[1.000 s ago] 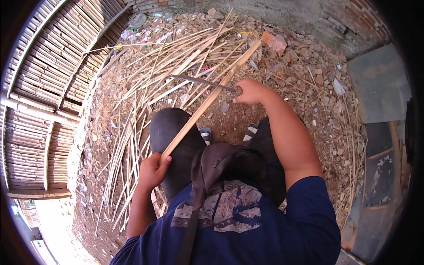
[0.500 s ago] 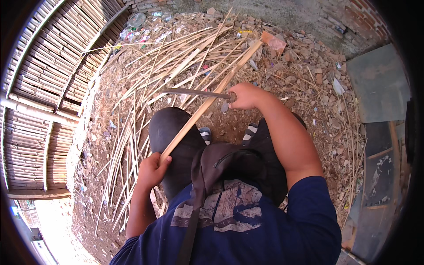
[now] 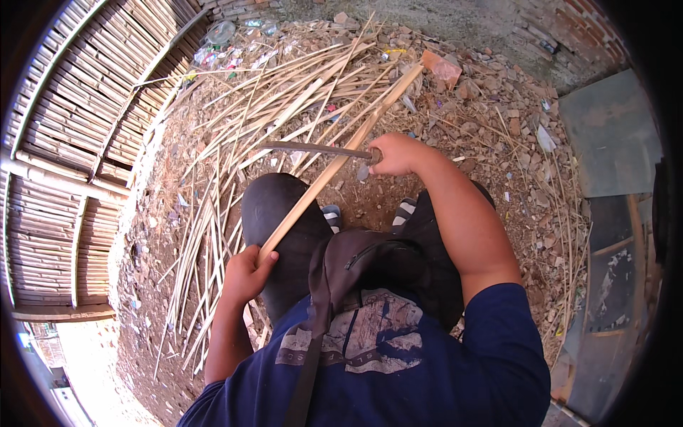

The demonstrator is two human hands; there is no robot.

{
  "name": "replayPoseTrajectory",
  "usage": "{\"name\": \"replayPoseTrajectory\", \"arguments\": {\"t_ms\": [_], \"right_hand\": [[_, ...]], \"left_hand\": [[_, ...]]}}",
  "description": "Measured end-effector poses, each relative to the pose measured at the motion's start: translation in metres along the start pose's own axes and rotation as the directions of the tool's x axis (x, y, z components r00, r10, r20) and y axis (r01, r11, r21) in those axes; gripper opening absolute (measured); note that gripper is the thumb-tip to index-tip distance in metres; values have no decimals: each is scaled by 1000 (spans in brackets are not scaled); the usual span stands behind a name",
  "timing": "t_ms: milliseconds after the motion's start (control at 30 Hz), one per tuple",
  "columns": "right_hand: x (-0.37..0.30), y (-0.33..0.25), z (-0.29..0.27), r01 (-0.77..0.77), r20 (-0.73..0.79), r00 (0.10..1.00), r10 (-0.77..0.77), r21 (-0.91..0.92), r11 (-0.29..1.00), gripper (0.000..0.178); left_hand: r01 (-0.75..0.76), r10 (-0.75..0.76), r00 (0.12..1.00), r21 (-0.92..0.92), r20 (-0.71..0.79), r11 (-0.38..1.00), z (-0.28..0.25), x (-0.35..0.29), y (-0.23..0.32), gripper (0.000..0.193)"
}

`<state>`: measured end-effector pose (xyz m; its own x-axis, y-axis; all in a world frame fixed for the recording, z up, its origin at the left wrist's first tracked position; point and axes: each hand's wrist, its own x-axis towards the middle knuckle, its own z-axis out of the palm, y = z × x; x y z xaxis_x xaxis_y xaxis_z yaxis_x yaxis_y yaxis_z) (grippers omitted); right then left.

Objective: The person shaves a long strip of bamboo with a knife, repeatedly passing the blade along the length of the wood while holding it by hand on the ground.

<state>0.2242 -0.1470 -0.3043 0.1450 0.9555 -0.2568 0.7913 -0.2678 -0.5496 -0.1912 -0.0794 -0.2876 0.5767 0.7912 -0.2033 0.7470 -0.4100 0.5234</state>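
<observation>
My left hand (image 3: 247, 272) grips the near end of a long bamboo strip (image 3: 340, 158) that slants up and right across my left knee. My right hand (image 3: 397, 153) holds the handle of a long dark knife (image 3: 313, 149). Its blade points left and lies across the strip at about mid-length. The strip's far end reaches toward a pink brick (image 3: 441, 67). A dark sling bag (image 3: 356, 260) hangs on my chest, and my sandalled feet show just below the knife.
A pile of split bamboo strips (image 3: 235, 142) fans over the dirt ground ahead and to the left. A woven bamboo fence (image 3: 64, 142) runs along the left. Brick rubble and a brick wall (image 3: 569, 43) lie ahead on the right, with grey panels (image 3: 612, 135) at the right.
My right hand has drawn the knife down along the strip toward me, from near the upper part to about mid-length. The left hand keeps its grip on the near end.
</observation>
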Motion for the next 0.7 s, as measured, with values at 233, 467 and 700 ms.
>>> {"name": "replayPoseTrajectory", "arguments": {"t_ms": [233,467,700], "right_hand": [[-4,-4,-7,26,1,1000,-26,-89,996,52],[-9,30,-32,-154,-112,981,161,66,986,58],[-17,-17,-14,30,-71,997,-43,-172,985,38]], "left_hand": [[-11,11,1000,33,3,999,-3,2,6,50],[-26,28,998,-40,58,999,-3,5,-5,49],[20,-7,994,-119,106,993,-3,10,-16,48]]}}
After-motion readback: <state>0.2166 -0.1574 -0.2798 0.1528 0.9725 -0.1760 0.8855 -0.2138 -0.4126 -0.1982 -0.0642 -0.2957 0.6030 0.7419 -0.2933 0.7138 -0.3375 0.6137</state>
